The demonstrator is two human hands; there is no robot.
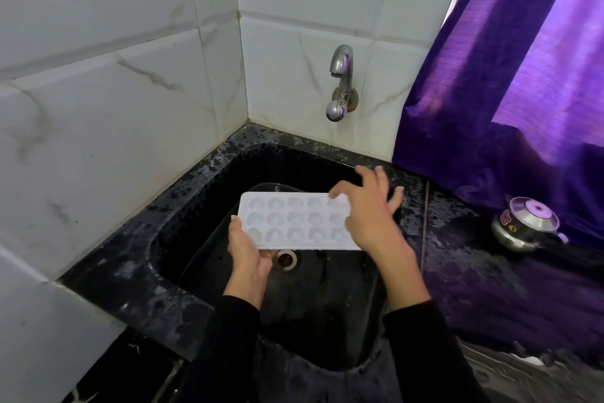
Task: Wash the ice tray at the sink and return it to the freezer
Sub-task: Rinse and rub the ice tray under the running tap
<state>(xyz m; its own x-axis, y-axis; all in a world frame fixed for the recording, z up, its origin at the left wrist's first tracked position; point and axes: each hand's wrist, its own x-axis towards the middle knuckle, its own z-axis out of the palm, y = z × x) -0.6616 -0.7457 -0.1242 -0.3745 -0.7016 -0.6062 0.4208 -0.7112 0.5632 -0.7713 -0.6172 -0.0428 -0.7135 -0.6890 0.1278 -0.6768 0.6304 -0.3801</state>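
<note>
While the white ice tray [295, 221] hangs level over the black sink [183, 203], I see only the left hand [247, 250] bearing its weight, palm cupped under the near-left corner with the thumb hooked over the left edge. The right hand [371, 211] is spread wide above the tray's right end, fingers splayed; one fingertip seems to touch the far rim, but it grips nothing that I can make out. The tray's cups face up, and I cannot tell whether they hold water or ice.

The tap [341, 75] on the far wall is dry (no stream shows), so I judge that the washing has not begun. The risk, as I read it, lies in that one-cornered hold: most of the tray overhangs to the right, directly above the drain [287, 259], and if the right hand moves off towards the tap the free end could dip and slide out of a wet palm into the basin. A hard burst of water on the shallow cups could also spray the speckled counter [457, 258] to the right, where a steel pot [523, 226] sits beside the purple curtain [510, 75].
</note>
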